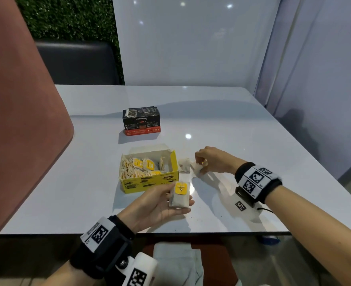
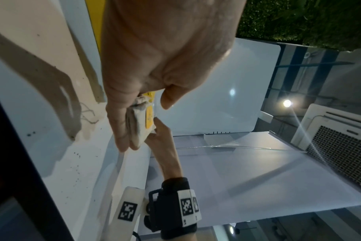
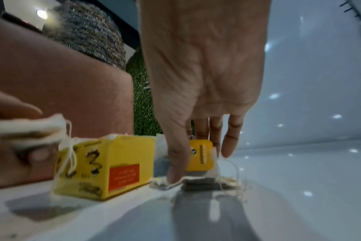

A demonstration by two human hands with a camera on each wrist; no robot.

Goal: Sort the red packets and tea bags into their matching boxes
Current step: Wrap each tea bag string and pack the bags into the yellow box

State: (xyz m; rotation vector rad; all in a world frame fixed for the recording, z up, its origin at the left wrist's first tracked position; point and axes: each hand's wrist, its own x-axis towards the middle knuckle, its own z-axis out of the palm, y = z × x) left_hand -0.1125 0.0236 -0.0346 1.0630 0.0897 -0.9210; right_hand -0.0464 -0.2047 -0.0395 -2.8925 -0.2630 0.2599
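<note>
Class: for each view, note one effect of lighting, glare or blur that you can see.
Head view: ceiling lights glare off the glossy table. Left wrist view: a lamp flares into a star. Right wrist view: the left hand and its tea bags blur at the edge.

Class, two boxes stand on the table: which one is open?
The yellow box, nearest the hands, is open and filled with tea bags; the black box behind it is closed.
</note>
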